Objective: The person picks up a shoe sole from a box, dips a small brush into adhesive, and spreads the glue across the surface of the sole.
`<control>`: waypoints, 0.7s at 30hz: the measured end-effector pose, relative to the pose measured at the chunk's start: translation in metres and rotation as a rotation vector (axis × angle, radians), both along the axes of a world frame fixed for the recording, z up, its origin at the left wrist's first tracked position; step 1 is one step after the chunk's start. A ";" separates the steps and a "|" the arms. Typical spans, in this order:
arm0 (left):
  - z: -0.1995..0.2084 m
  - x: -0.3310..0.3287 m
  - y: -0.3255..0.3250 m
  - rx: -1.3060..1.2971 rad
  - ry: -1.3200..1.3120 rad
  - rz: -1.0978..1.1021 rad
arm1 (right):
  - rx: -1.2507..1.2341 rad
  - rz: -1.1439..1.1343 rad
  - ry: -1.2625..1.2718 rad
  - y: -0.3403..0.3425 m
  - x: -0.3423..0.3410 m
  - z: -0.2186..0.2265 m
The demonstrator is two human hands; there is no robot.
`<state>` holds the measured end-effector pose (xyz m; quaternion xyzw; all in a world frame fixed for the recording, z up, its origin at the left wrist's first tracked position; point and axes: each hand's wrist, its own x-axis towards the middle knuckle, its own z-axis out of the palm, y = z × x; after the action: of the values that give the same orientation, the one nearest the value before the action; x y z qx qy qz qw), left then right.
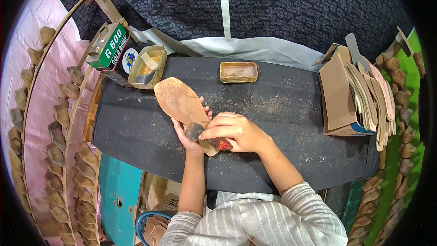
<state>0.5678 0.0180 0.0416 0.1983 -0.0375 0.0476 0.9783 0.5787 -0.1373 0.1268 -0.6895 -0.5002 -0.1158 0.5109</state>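
Right hand (243,132), fingers closed on a dark block (195,132) over the narrower part of the sole (175,95); contact between block and sole cannot be told. Left hand (184,137), nearer, clamped around the sole. Sole extends up-left from both hands, long axis slanting down-right, broad end farthest.

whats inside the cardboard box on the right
Flat, sole-shaped pieces, tan and pinkish, stick out of the cardboard box, with a grey piece among them. The box's bottom and the pieces' lower ends inside are covered, so I can't tell what else it holds.
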 end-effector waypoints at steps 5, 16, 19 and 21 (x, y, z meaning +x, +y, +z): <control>-0.004 0.001 0.000 0.013 0.027 0.027 | -0.086 0.017 0.004 -0.004 0.001 0.002; -0.002 0.003 -0.004 0.186 -0.034 -0.083 | 0.136 -0.570 0.181 -0.037 0.026 0.008; 0.000 0.000 -0.007 0.130 -0.004 -0.109 | 0.190 -0.848 0.136 -0.050 0.043 -0.002; -0.002 0.000 -0.006 0.103 -0.002 -0.153 | 0.153 -0.895 0.150 -0.060 0.053 -0.013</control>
<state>0.5675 0.0118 0.0391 0.2448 -0.0560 -0.0291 0.9675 0.6317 -0.1975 0.1141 -0.8046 -0.1050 -0.3114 0.4946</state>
